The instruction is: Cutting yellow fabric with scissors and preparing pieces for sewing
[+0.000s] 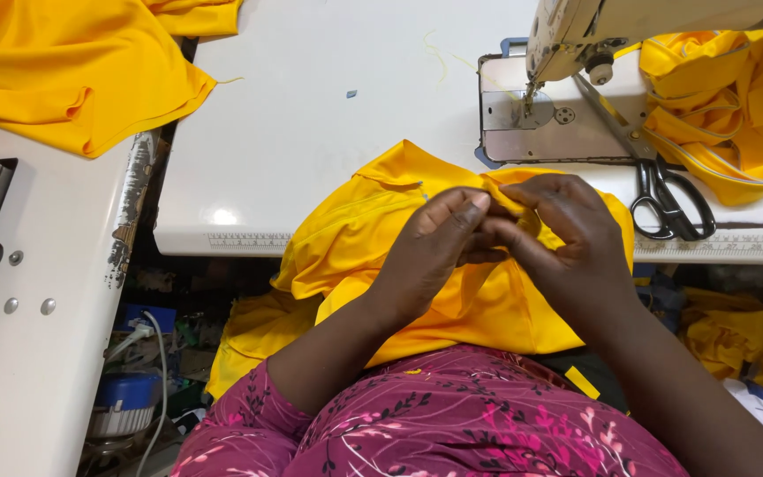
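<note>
A yellow garment (355, 238) hangs over the front edge of the white sewing table (311, 115) and down into my lap. Both hands pinch a folded bit of it at the table edge. My left hand (430, 252) grips the cloth with thumb and fingers from the left. From the right, my right hand (567, 243) holds the same fold, fingertips meeting the left ones. The pinched part is mostly hidden by my fingers.
A sewing machine (576, 35) with its metal needle plate (523, 115) stands at the back right. Black scissors (668, 199) lie right of my hands. More yellow cloth is heaped at the far right (726, 97) and top left (72, 71). A second white table (37, 336) is at left.
</note>
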